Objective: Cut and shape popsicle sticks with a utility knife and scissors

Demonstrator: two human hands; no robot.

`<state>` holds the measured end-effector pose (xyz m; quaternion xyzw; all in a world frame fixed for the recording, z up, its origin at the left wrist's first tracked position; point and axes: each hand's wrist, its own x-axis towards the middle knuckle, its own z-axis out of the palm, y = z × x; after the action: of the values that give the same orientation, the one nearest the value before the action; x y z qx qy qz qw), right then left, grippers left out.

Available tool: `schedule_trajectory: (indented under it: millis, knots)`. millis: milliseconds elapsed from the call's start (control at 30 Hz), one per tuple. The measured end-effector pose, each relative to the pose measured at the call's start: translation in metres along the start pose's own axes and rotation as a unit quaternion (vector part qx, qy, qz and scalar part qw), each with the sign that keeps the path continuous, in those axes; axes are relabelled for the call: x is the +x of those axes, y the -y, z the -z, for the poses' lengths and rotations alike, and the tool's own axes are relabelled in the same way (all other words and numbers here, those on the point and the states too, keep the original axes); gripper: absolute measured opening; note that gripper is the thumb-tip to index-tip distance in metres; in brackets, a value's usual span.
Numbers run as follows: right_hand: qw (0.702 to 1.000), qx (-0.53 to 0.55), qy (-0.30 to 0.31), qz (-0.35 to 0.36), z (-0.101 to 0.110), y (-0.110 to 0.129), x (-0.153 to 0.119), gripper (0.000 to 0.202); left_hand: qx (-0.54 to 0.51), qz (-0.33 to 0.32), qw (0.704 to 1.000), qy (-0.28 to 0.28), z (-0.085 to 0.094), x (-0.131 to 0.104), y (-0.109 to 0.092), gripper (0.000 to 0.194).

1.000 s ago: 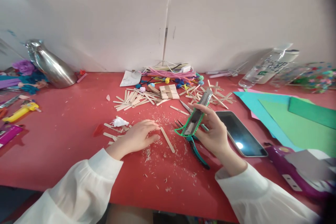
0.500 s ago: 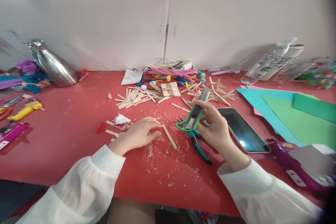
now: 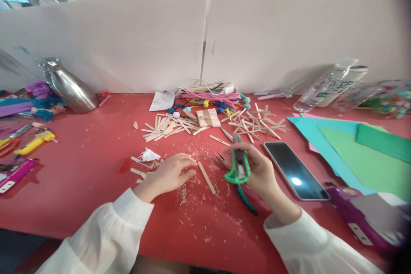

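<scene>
My right hand [image 3: 258,169] is closed round a green and grey cutter-like tool [image 3: 239,166], held above the red table with its green end toward me. My left hand [image 3: 175,172] lies on the table, palm down, fingers loosely stretched, holding nothing I can see. Just right of its fingertips lies a single wooden stick [image 3: 206,177], with wood shavings scattered around. Teal-handled pliers [image 3: 246,202] rest partly under my right hand. Beyond the hands are a pile of sticks [image 3: 163,127] and a stack of short wood pieces [image 3: 208,118].
A phone [image 3: 297,171] and a purple device [image 3: 356,218] lie right of my right hand, near coloured paper [image 3: 340,145]. A plastic bottle [image 3: 316,90] leans at the back right. A metal jug [image 3: 72,90] and yellow tool [image 3: 35,143] are on the left.
My right hand has moved slightly down and left and turned the green tool, so its end faces me more. The view has tilted up a little. My left hand stays on the table.
</scene>
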<state>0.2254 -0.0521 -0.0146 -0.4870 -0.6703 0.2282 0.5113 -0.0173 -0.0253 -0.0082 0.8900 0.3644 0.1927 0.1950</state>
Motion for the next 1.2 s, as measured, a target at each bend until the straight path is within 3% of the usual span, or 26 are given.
schedule_trajectory:
  millis: [67,167,267,400,533,633,800,900,1000,1200]
  knots:
    - [1.0,0.013,0.011,0.004,0.0,0.005,-0.003,0.018,-0.041,0.006,0.999,-0.033,0.003,0.0,-0.001,0.019]
    - [0.999,0.015,0.028,0.001,0.001,0.01,-0.005,0.019,-0.102,0.051,0.985,-0.131,0.012,0.001,-0.001,0.026]
    - [0.999,-0.002,0.04,-0.017,0.003,0.009,-0.001,0.019,-0.156,0.125,0.954,-0.225,0.02,-0.002,0.007,0.035]
    - [0.998,-0.024,0.042,-0.037,0.004,0.006,0.005,0.024,-0.19,0.204,0.914,-0.296,0.025,-0.008,0.018,0.044]
    - [0.997,-0.027,0.055,-0.05,0.005,0.013,0.002,0.026,-0.145,0.203,0.931,-0.266,0.03,-0.011,0.024,0.046]
    - [0.998,-0.048,0.036,-0.032,0.002,0.019,-0.002,0.023,-0.112,0.238,0.932,-0.247,0.039,-0.014,0.031,0.045]
    - [0.999,-0.037,0.015,-0.028,-0.005,0.018,-0.001,0.021,-0.021,0.293,0.921,-0.256,0.049,-0.048,0.034,0.035]
    - [0.999,-0.036,-0.006,-0.039,-0.01,0.014,0.002,0.023,0.085,0.289,0.928,-0.22,0.043,-0.081,0.03,0.038]
    - [0.999,-0.03,-0.004,-0.039,-0.018,0.011,0.002,0.025,0.102,0.303,0.938,-0.136,0.032,-0.106,0.022,0.046]
    - [1.0,-0.01,0.004,-0.028,-0.027,0.009,-0.003,0.027,0.126,0.273,0.949,-0.095,0.024,-0.115,0.006,0.047]
